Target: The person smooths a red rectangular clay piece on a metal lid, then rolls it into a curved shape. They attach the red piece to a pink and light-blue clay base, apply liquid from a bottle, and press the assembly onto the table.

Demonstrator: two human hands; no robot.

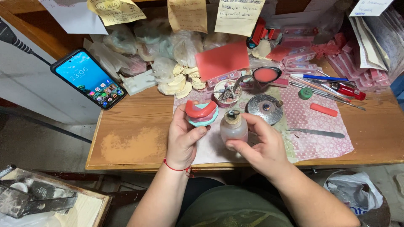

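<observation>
My left hand [183,141] grips a teal dental cast [203,117] topped with a curved red wax rim [198,109], held just above the wooden table's [134,138] front part. A thin red string circles that wrist. My right hand [261,145] wraps around a small frosted glass bottle [233,128] with a round metal-rimmed neck and holds it upright, right beside the cast. Both hands hover over a pink dotted cloth [313,141] spread on the table.
A smartphone [89,78] leans at the back left. Behind the hands stand a small wire-topped jar [226,93], a round metal lid [264,108], a spoon of pink wax [266,75] and a red wax sheet [222,59]. Metal tools [317,133], pens and plaster casts [179,82] crowd the back.
</observation>
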